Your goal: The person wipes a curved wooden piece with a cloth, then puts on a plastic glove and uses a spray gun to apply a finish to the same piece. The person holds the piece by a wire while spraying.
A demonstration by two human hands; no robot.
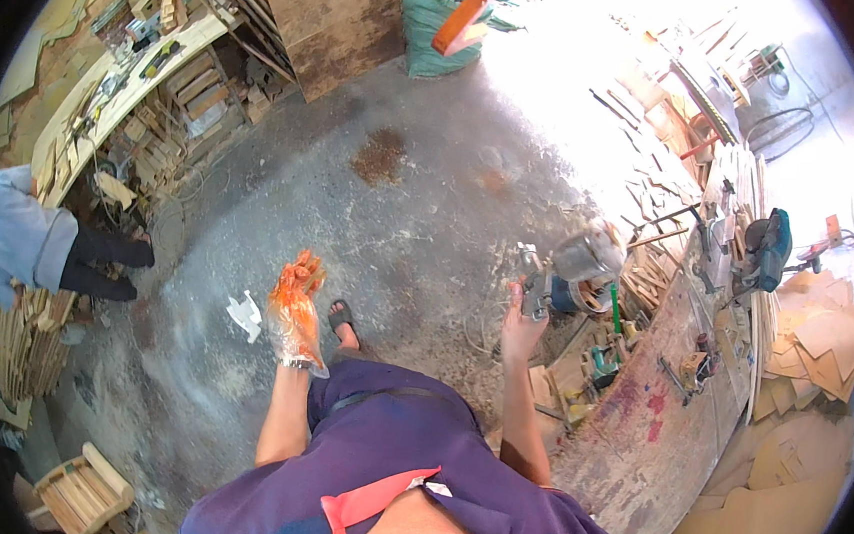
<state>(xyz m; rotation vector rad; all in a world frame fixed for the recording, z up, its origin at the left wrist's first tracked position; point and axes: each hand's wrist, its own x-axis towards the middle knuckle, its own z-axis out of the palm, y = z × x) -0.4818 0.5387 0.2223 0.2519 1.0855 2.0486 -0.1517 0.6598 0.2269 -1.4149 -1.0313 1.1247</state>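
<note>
My right hand (522, 332) grips a metal spray gun (538, 288) by its handle, held up on the right with its silver cup (588, 255) tilted out to the side. My left hand (296, 302) wears a clear plastic glove stained orange over the fingers. It is raised apart from the gun, its fingers loosely bent and slightly apart, with nothing visible in them. Below and beyond it, a white scrap (244, 315) lies on the floor. An orange-coated wooden piece (467, 14) is in view at the top, out of reach of both hands.
A person in a light blue top (23, 235) stands at the left beside a long workbench (120, 82). To the right is a stained wooden table (624, 438) with tools. Thin board offcuts (792, 476) are piled beyond it. A green sack (430, 41) and a wooden stool (83, 491) also stand around.
</note>
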